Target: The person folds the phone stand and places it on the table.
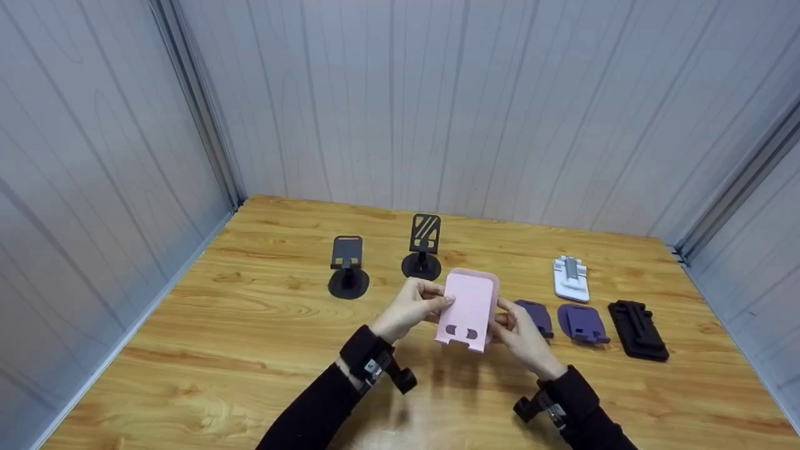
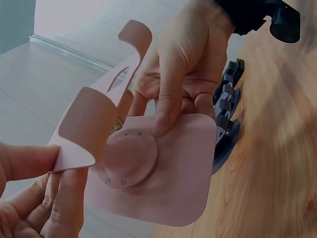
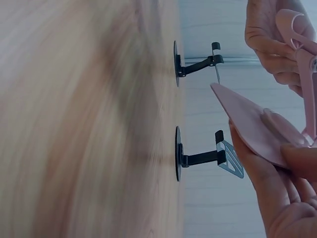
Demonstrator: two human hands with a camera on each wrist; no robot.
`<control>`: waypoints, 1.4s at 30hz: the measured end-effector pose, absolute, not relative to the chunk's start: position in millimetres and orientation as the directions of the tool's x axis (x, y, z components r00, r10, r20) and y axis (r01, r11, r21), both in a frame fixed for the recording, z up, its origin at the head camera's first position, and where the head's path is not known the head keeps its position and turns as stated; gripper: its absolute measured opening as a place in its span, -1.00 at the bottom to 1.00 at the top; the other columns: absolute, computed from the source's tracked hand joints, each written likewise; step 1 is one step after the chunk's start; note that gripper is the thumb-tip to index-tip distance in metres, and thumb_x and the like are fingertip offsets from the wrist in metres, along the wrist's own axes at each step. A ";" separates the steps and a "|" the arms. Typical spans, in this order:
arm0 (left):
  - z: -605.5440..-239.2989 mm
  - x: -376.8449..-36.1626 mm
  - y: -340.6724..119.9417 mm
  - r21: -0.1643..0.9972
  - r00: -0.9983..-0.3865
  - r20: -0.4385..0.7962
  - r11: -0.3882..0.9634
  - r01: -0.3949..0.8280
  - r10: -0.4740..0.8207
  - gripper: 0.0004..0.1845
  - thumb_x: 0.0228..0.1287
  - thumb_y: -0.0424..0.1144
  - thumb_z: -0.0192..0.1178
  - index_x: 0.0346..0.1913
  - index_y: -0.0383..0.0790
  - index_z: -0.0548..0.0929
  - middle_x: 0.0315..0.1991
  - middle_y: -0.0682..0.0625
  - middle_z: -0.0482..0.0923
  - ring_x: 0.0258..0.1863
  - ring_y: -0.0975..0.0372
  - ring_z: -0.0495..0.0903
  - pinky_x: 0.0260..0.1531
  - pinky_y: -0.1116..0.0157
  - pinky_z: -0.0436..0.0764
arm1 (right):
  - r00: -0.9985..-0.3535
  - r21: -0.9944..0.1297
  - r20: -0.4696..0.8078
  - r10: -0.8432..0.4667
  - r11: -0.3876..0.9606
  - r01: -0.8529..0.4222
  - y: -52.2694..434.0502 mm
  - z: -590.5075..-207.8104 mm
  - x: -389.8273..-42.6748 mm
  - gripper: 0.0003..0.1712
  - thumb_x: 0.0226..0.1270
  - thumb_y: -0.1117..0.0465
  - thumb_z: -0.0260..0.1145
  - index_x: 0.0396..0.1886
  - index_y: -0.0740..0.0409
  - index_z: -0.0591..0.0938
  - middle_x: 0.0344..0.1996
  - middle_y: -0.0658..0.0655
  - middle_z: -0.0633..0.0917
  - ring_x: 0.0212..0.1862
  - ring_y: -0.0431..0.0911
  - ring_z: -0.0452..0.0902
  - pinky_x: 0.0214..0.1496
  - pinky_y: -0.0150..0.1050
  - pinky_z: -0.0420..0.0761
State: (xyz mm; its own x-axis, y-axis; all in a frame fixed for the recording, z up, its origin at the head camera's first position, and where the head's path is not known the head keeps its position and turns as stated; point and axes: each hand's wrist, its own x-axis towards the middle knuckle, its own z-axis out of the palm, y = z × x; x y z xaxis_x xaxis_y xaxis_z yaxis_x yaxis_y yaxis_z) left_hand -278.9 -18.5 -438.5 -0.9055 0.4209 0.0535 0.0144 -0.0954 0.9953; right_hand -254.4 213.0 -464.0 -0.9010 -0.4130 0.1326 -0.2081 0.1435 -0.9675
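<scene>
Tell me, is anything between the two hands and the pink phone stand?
Nothing visible is. The left hand and the right hand both grip the pink phone stand directly, holding it above the table.

Even soft light; blurred, dim wrist views.

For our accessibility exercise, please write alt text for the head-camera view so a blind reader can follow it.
Two hands, left hand and right hand, hold a pink phone stand above a wooden table. Behind stand two upright black stands; to the right lie a white stand, two purple stands and a black one.
</scene>
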 end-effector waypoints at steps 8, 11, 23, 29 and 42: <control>-436.4 -279.2 -18.6 0.993 -0.909 0.099 -0.103 0.062 0.405 -0.78 0.31 -0.43 0.19 -0.17 -0.64 0.55 -0.49 0.10 0.57 -0.46 0.34 0.59 -0.45 0.39 0.72 | -0.914 -0.948 0.194 -0.356 0.173 -0.268 208.9 -459.9 -253.4 -0.41 0.43 0.55 0.03 0.41 0.60 0.15 -0.09 0.63 0.63 -0.23 -0.29 0.71 -0.16 -0.31 0.76; -436.9 -279.4 -18.7 0.994 -0.910 0.097 -0.086 0.068 0.403 -0.79 0.32 -0.43 0.19 -0.19 -0.63 0.57 -0.50 0.09 0.56 -0.47 0.34 0.59 -0.47 0.41 0.71 | -0.917 -0.933 0.217 -0.333 0.205 -0.295 207.7 -460.2 -253.1 -0.41 0.42 0.57 0.04 0.41 0.59 0.17 -0.09 0.61 0.64 -0.23 -0.31 0.71 -0.17 -0.33 0.75; -435.4 -279.3 -19.1 0.989 -0.920 0.139 -0.014 0.144 0.368 -0.80 0.28 -0.39 0.26 -0.22 -0.56 0.62 -0.46 0.04 0.61 -0.47 0.34 0.61 -0.39 0.33 0.74 | -0.906 -0.912 0.266 -0.331 0.219 -0.347 209.2 -461.9 -252.8 -0.45 0.41 0.59 0.02 0.39 0.54 0.25 -0.01 0.60 0.62 -0.17 -0.31 0.71 -0.14 -0.29 0.76; -433.2 -278.7 -19.8 0.939 -0.916 0.225 0.175 0.295 0.333 -0.50 0.22 -0.19 0.36 0.15 -0.33 0.51 -0.01 -0.20 0.58 -0.07 0.08 0.60 0.01 0.16 0.64 | -0.917 -0.960 0.174 -0.360 0.146 -0.239 211.2 -459.1 -253.5 -0.43 0.47 0.52 0.02 0.41 0.57 0.17 0.01 0.58 0.62 -0.15 -0.26 0.72 -0.14 -0.28 0.76; -441.9 -279.1 -12.8 0.994 -0.867 -0.075 -0.036 -0.107 0.493 -0.52 0.38 -0.15 0.17 0.20 -0.44 0.45 -0.04 -0.15 0.62 -0.20 0.25 0.62 -0.09 0.24 0.73 | -0.897 -0.999 -0.012 -0.443 -0.030 0.028 220.2 -449.0 -253.6 -0.37 0.62 0.24 -0.08 0.45 0.58 0.05 -0.11 0.01 0.75 -0.08 -0.18 0.71 -0.04 -0.30 0.72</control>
